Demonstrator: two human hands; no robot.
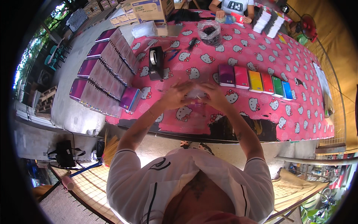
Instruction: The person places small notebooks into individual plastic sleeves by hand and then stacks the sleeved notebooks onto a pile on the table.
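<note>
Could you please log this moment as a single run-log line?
left hand: on clear plastic piece | right hand: on same piece | surface: pink table | nearby: tape dispenser, row of coloured notebooks

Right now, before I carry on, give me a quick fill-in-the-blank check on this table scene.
1. Both hands, the left hand and the right hand, meet over a small clear ____ item.
2. The black tape dispenser stands to the person's ____ of the hands.
3. The row of small notebooks ends at its right in a ____ one.
4. The tablecloth is mainly ____.

Missing words: plastic; left; blue; pink
</note>
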